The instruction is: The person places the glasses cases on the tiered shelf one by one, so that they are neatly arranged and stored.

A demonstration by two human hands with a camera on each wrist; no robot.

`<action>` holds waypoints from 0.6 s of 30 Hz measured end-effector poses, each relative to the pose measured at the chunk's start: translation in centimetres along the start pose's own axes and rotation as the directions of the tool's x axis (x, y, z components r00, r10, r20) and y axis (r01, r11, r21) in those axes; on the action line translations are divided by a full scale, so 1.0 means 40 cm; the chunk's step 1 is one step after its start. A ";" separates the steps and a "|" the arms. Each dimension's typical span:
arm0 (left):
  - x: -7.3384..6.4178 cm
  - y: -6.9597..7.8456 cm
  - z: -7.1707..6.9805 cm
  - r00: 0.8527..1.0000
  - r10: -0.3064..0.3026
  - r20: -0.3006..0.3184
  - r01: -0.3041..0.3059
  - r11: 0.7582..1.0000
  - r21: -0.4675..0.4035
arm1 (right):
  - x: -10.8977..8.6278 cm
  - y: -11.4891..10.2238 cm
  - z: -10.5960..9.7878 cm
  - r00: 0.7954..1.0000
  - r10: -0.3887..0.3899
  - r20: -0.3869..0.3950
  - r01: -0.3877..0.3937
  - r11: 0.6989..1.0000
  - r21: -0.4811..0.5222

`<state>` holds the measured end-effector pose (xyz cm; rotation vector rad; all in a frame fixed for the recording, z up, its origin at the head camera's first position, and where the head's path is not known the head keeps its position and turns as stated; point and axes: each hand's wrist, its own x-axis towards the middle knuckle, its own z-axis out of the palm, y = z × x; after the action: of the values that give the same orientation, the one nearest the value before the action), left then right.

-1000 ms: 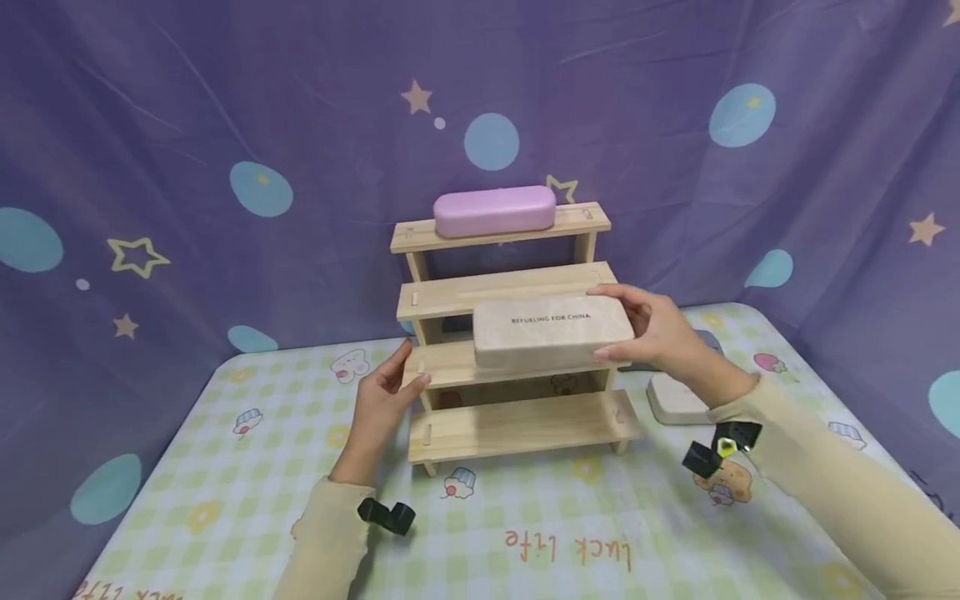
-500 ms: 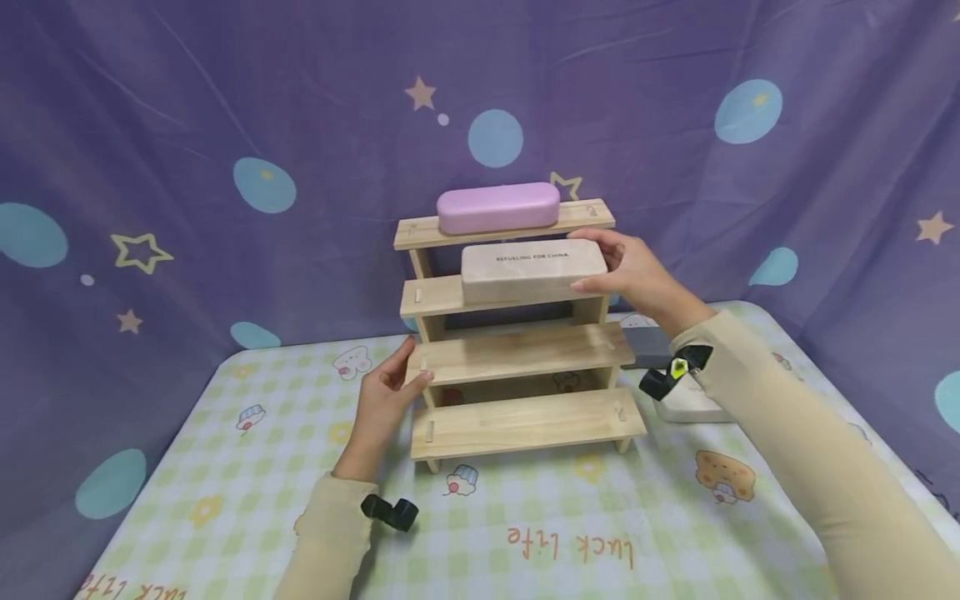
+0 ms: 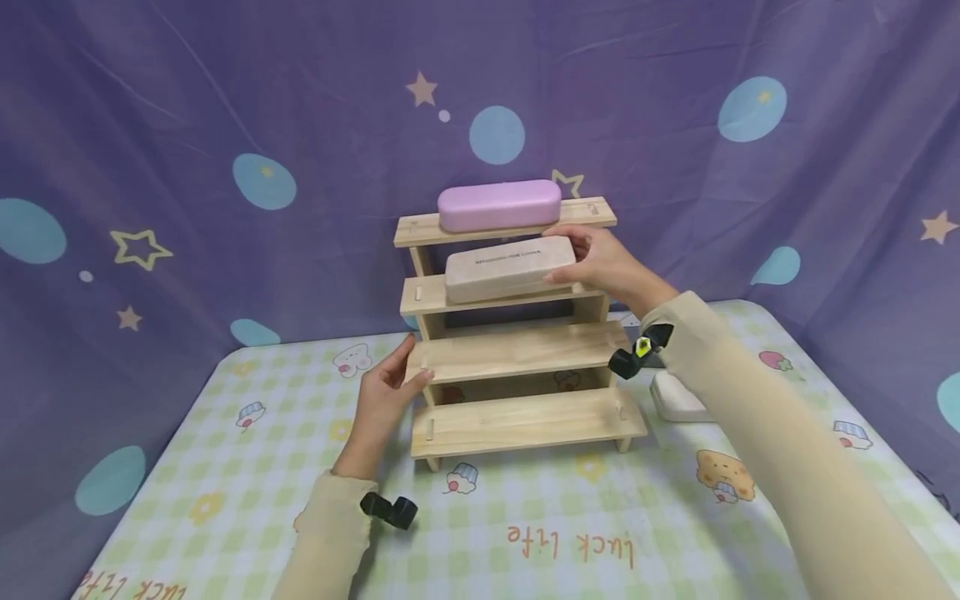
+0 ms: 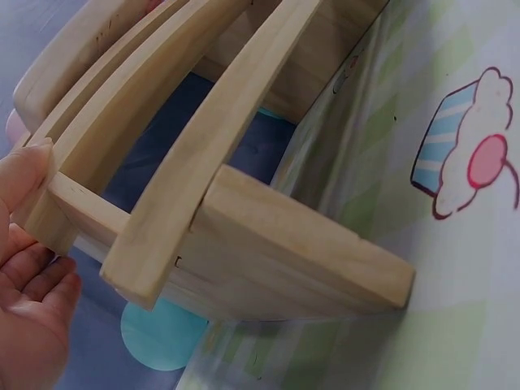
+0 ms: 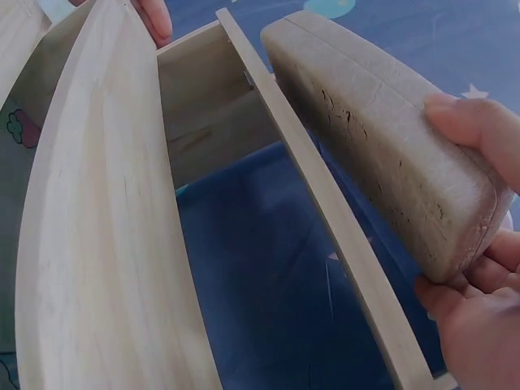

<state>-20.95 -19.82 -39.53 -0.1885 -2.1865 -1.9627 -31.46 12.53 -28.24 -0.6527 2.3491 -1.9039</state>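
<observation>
My right hand [image 3: 600, 265] grips the right end of a beige, hard-shelled glasses case [image 3: 510, 269] with dark lettering on its top. The case is slightly slanted, close over the second board from the top of a four-step wooden display rack [image 3: 525, 423]. In the right wrist view, the thumb presses one face of the case, with the fingers curled round its end. My left hand [image 3: 386, 400] pinches the left end of the rack's third board, thumb above and fingers below in the left wrist view. A lilac glasses case [image 3: 499, 206] lies on the top board.
On the table to the right of the rack lies another beige case [image 3: 678, 400], partly behind the right sleeve. A dark grey item [image 3: 654, 358] shows behind that arm. The checked tablecloth [image 3: 247, 500] covers the table, and a purple curtain [image 3: 337, 125] hangs behind the rack.
My right hand has lifted the beige glasses case from in front of the third board to the second, then shifted it left and tilted it slightly. The left hand stays at the rack.
</observation>
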 end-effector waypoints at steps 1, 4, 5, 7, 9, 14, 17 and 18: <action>0.000 0.000 0.000 1.000 -0.001 0.001 0.001 1.000 -0.002 | 0.004 0.001 0.004 1.000 0.000 0.002 0.000 1.000 -0.002; 0.000 0.000 0.000 1.000 -0.004 0.000 0.004 1.000 -0.012 | 0.013 0.003 0.014 1.000 -0.003 -0.001 0.003 1.000 0.007; 0.000 0.001 0.000 1.000 -0.005 0.000 0.005 1.000 -0.015 | 0.015 0.003 0.017 1.000 -0.004 0.000 0.004 1.000 0.016; 0.000 0.001 -0.001 1.000 -0.009 0.000 0.009 1.000 -0.022 | 0.020 0.005 0.022 1.000 -0.001 0.006 0.001 0.999 0.038; -0.001 0.002 -0.002 1.000 -0.014 0.000 0.014 1.000 -0.023 | 0.023 0.007 0.025 1.000 0.005 0.010 -0.006 0.999 0.047; -0.001 -0.001 -0.003 1.000 -0.015 -0.004 0.015 1.000 -0.019 | 0.026 0.014 0.024 0.999 0.021 0.027 -0.021 1.000 0.018; -0.001 -0.002 -0.002 1.000 -0.007 -0.003 0.007 1.000 -0.020 | 0.026 0.015 0.021 0.999 0.022 0.039 -0.021 1.000 -0.015; -0.001 -0.001 -0.001 1.000 -0.006 -0.001 0.006 1.000 -0.020 | 0.025 0.015 0.020 0.999 0.024 0.044 -0.024 1.000 -0.020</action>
<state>-20.91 -19.88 -39.58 -0.1841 -2.1696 -1.9881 -32.32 11.54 -28.78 -0.6581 2.3403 -1.8401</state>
